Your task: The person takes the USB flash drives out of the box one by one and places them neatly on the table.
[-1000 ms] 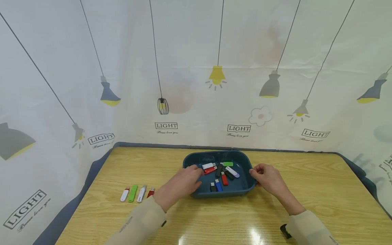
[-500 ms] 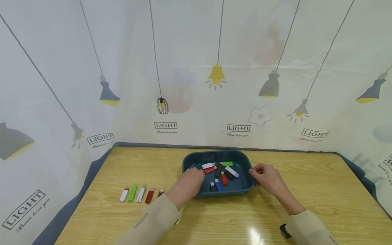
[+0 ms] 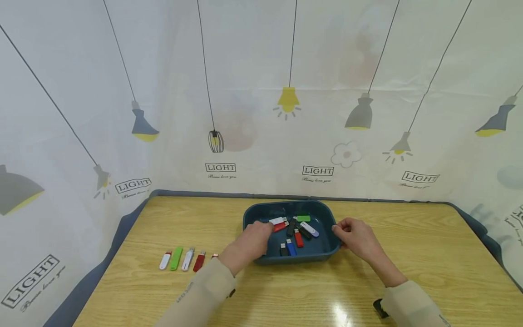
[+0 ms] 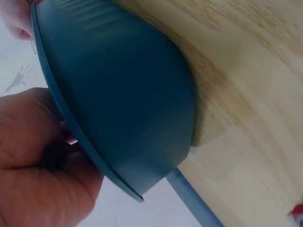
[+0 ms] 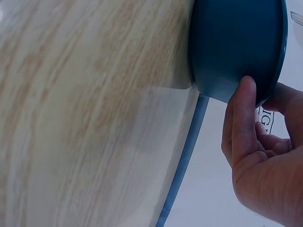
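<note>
A dark blue plastic bin [image 3: 261, 261] stands on the wooden table with several USB sticks inside. My left hand [image 3: 251, 238] reaches over its near left rim, fingers bent down beside a red USB stick [image 3: 281, 226] and a white USB stick [image 3: 278, 220]. The bin wall hides these fingertips in the left wrist view, so I cannot tell whether they hold anything. At the right end, my right hand [image 3: 356, 236] pinches the bin's rim between thumb and fingers [image 5: 244, 118]. A blue USB stick [image 3: 291, 247] and a black one [image 3: 283, 249] lie near the front wall.
Left of the bin, USB sticks lie in a row on the table [image 3: 408, 254]: a white-and-red one [image 3: 165, 260], a green one [image 3: 176, 258], a white one [image 3: 187, 259] and a red one [image 3: 199, 262]. Another is partly hidden by my left sleeve [image 3: 204, 290].
My left hand dipped lower into the bin, then shifted slightly, now overlapping the ends of the white and red USB sticks. My right hand has stayed at the rim.
</note>
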`<move>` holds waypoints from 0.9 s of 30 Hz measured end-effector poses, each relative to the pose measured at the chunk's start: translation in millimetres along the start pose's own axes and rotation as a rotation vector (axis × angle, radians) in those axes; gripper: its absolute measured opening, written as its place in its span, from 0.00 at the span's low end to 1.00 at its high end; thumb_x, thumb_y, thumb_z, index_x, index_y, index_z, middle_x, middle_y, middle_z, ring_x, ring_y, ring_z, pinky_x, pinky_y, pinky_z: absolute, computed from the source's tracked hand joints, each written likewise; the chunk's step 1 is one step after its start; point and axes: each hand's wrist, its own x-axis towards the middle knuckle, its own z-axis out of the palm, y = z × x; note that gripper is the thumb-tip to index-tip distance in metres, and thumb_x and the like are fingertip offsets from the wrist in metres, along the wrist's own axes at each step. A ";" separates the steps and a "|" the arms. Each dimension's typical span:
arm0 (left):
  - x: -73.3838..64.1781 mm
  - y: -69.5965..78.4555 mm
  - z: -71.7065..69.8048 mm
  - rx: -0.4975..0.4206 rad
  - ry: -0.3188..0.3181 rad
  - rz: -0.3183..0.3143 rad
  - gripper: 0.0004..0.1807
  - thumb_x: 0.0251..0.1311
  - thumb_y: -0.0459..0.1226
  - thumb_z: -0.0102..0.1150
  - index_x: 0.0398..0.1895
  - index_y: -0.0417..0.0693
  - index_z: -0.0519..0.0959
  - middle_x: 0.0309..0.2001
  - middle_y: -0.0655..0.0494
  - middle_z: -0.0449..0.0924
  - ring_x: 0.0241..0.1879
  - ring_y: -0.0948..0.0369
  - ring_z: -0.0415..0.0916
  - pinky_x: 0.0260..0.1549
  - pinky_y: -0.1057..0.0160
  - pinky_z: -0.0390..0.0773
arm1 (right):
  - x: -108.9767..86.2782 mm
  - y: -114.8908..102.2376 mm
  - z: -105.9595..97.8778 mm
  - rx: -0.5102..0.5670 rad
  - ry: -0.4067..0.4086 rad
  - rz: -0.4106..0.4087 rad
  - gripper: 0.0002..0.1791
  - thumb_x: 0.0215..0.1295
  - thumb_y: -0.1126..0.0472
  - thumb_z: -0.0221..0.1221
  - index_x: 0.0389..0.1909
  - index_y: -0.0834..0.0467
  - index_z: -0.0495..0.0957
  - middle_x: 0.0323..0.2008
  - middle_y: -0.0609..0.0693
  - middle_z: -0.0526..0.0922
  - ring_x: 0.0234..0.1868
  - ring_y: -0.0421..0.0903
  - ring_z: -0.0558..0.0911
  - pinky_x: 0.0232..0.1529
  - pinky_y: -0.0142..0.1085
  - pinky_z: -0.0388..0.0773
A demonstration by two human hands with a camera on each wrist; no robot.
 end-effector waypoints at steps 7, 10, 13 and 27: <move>1.4 -6.0 -7.2 0.157 -0.057 0.179 0.17 0.66 0.28 0.67 0.56 0.48 0.85 0.51 0.53 0.84 0.48 0.59 0.80 0.56 0.59 0.80 | 0.1 0.5 -1.0 0.007 -0.002 0.001 0.15 0.76 0.55 0.59 0.42 0.66 0.79 0.29 0.51 0.84 0.27 0.49 0.85 0.29 0.38 0.81; 2.7 -7.0 -7.9 0.257 -0.078 0.219 0.15 0.68 0.30 0.66 0.55 0.52 0.86 0.51 0.55 0.84 0.46 0.61 0.80 0.54 0.61 0.81 | 0.1 0.7 -0.9 0.006 0.000 0.006 0.14 0.76 0.56 0.59 0.42 0.65 0.80 0.29 0.51 0.84 0.27 0.49 0.85 0.29 0.38 0.81; 3.6 -6.5 -5.8 0.290 -0.095 0.192 0.14 0.68 0.34 0.66 0.56 0.52 0.85 0.51 0.53 0.84 0.43 0.61 0.80 0.51 0.60 0.83 | 0.3 1.3 -0.5 0.010 0.002 0.012 0.14 0.75 0.56 0.59 0.42 0.65 0.80 0.29 0.51 0.84 0.27 0.49 0.85 0.30 0.37 0.81; 9.2 -1.6 4.4 0.283 -0.082 0.026 0.17 0.69 0.46 0.67 0.52 0.44 0.82 0.42 0.50 0.84 0.34 0.59 0.77 0.42 0.59 0.84 | 0.2 1.0 0.6 0.029 0.003 0.010 0.15 0.76 0.56 0.59 0.44 0.67 0.79 0.31 0.55 0.85 0.27 0.50 0.85 0.29 0.38 0.82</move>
